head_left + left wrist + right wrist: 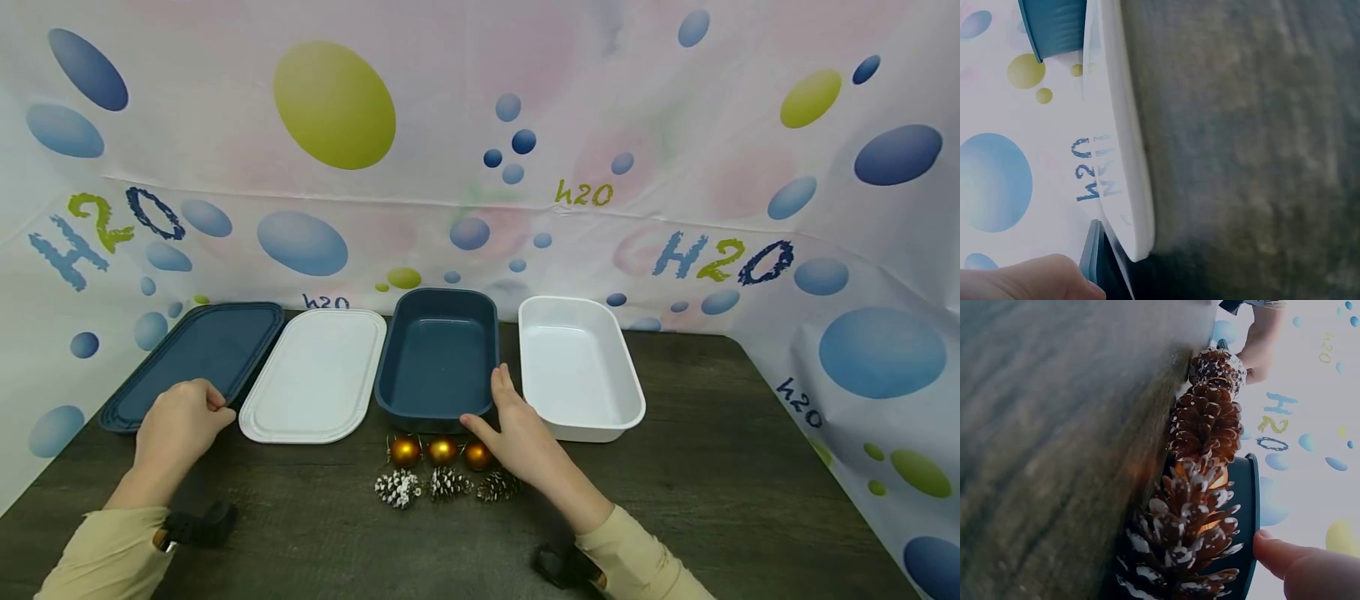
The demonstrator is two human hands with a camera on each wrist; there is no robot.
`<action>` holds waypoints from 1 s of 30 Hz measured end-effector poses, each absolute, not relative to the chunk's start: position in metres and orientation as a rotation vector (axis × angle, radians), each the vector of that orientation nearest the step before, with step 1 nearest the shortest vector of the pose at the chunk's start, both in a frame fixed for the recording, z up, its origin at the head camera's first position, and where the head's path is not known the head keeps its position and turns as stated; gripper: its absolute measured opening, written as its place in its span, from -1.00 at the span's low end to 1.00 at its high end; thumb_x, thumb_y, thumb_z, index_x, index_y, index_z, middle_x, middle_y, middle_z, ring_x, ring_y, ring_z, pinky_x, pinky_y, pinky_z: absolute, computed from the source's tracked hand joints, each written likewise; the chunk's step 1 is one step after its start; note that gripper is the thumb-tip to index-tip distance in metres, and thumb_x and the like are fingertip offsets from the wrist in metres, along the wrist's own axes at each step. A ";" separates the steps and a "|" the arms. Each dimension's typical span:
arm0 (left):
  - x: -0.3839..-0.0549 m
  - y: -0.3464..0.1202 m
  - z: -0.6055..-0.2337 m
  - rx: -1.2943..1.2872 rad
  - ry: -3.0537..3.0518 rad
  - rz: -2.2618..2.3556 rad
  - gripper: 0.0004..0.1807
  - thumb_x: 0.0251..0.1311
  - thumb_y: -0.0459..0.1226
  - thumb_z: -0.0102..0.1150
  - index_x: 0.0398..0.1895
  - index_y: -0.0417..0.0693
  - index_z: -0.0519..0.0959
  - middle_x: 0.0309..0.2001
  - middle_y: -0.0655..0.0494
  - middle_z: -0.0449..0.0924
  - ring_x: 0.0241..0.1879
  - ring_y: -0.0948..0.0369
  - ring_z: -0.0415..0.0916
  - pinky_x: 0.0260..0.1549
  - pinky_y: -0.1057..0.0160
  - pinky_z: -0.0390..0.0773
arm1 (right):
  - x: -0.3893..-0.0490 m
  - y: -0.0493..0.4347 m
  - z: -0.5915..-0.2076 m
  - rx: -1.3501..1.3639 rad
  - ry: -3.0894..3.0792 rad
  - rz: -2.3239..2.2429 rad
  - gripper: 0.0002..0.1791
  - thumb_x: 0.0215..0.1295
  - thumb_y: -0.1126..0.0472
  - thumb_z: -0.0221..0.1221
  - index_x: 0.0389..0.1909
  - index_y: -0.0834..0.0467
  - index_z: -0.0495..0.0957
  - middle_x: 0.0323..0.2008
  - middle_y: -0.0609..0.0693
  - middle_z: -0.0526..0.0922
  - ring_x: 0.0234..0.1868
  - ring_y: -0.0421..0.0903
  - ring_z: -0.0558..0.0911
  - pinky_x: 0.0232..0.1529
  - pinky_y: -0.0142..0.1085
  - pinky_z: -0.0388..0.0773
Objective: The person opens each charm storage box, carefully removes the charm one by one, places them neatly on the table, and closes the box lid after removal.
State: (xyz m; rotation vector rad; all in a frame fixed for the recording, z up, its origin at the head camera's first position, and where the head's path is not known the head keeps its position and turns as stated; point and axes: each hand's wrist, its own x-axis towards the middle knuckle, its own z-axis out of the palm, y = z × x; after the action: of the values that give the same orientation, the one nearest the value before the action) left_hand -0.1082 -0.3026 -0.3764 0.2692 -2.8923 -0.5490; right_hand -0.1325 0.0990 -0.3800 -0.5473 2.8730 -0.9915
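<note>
On the left, a dark blue lid (210,354) lies at the edge of the table, with my left hand (180,421) at its near right corner. In the left wrist view the thumb (1054,278) presses on that lid's edge, fingers curled at it. My right hand (525,433) rests at the near right corner of a dark blue rectangular dish (438,358); its fingers are extended along the side and its thumb touches the front rim. In front of that dish sit several orange-gold baubles (442,451) and snow-tipped pine cones (450,482).
A white lid (318,375) lies between the blue lid and the blue dish. To the right stands a white rectangular dish (581,367). The dark wooden table (720,467) meets a white sheet (442,100) with printed bubbles at the back and sides.
</note>
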 end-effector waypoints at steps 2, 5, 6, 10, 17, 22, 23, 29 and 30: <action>-0.109 -0.301 -0.375 0.265 -2.869 -0.537 -0.85 -0.07 -0.44 0.26 -0.48 -0.39 0.51 -0.53 -0.15 0.49 -0.60 0.06 0.40 -0.70 0.08 0.42 | -0.133 0.099 -0.380 -0.553 2.876 -0.988 -0.05 0.34 -0.16 0.10 0.45 0.36 -0.10 0.47 0.22 -0.20 0.43 0.15 0.03 0.32 0.03 0.16; -0.109 -0.297 -0.373 0.251 -2.850 -0.522 -0.84 -0.10 -0.45 0.29 -0.48 -0.41 0.52 -0.54 -0.17 0.50 -0.61 0.06 0.41 -0.70 0.08 0.42 | -0.133 0.099 -0.380 -0.559 2.873 -0.991 -0.05 0.34 -0.16 0.10 0.45 0.37 -0.09 0.47 0.22 -0.20 0.43 0.14 0.02 0.32 0.02 0.15; -0.108 -0.296 -0.372 0.249 -2.852 -0.522 -0.83 -0.10 -0.45 0.29 -0.47 -0.42 0.52 -0.54 -0.17 0.50 -0.61 0.07 0.40 -0.71 0.09 0.41 | -0.133 0.099 -0.381 -0.560 2.872 -0.993 -0.05 0.34 -0.16 0.10 0.45 0.38 -0.09 0.47 0.22 -0.20 0.43 0.14 0.02 0.32 0.02 0.16; -0.106 -0.290 -0.368 0.223 -2.877 -0.533 -0.84 -0.08 -0.46 0.28 -0.47 -0.41 0.50 -0.55 -0.13 0.47 -0.63 0.09 0.37 -0.72 0.12 0.39 | -0.133 0.099 -0.382 -0.559 2.868 -0.994 -0.05 0.34 -0.16 0.09 0.45 0.37 -0.08 0.47 0.22 -0.20 0.43 0.14 0.02 0.32 0.02 0.16; -0.098 -0.282 -0.360 0.174 -2.875 -0.520 -0.89 0.00 -0.45 0.20 -0.51 -0.32 0.45 -0.58 -0.03 0.38 -0.64 0.12 0.32 -0.73 0.20 0.29 | -0.134 0.100 -0.382 -0.574 2.863 -1.002 -0.05 0.34 -0.16 0.09 0.45 0.37 -0.09 0.47 0.22 -0.21 0.44 0.10 -0.02 0.34 0.00 0.13; -0.091 -0.273 -0.353 0.116 -2.843 -0.501 -0.82 0.07 -0.43 0.17 -0.57 -0.20 0.38 -0.61 0.04 0.28 -0.65 0.14 0.26 -0.72 0.22 0.19 | -0.134 0.101 -0.384 -0.571 2.860 -1.009 -0.04 0.34 -0.16 0.10 0.45 0.37 -0.10 0.47 0.21 -0.21 0.44 0.11 -0.02 0.34 0.00 0.13; -0.089 -0.271 -0.352 0.108 -2.830 -0.504 -0.83 0.08 -0.43 0.16 -0.57 -0.20 0.38 -0.60 0.05 0.28 -0.66 0.15 0.25 -0.72 0.23 0.19 | -0.134 0.101 -0.384 -0.572 2.861 -1.009 -0.04 0.34 -0.17 0.10 0.45 0.37 -0.10 0.47 0.21 -0.21 0.44 0.10 -0.03 0.34 0.00 0.12; -0.086 -0.262 -0.341 0.081 -2.726 -0.583 -0.92 0.07 -0.45 0.13 -0.44 -0.34 0.44 -0.52 -0.08 0.41 -0.61 0.12 0.30 -0.67 0.22 0.27 | -0.135 0.101 -0.385 -0.586 2.861 -1.016 -0.03 0.34 -0.16 0.09 0.45 0.38 -0.12 0.47 0.22 -0.23 0.45 0.08 -0.08 0.36 -0.01 0.08; -0.086 -0.261 -0.339 0.078 -2.708 -0.599 -0.91 0.07 -0.46 0.13 -0.42 -0.37 0.45 -0.51 -0.09 0.42 -0.60 0.11 0.31 -0.66 0.21 0.29 | -0.135 0.101 -0.385 -0.586 2.860 -1.018 -0.03 0.35 -0.16 0.09 0.45 0.38 -0.12 0.47 0.22 -0.23 0.45 0.08 -0.08 0.36 -0.01 0.08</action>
State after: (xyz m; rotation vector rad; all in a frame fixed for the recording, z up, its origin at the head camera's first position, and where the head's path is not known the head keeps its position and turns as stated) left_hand -0.0862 -0.2615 -0.3393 0.0777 -2.7080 -0.5995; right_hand -0.1346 0.1014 -0.3848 -0.5865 2.8602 -1.0179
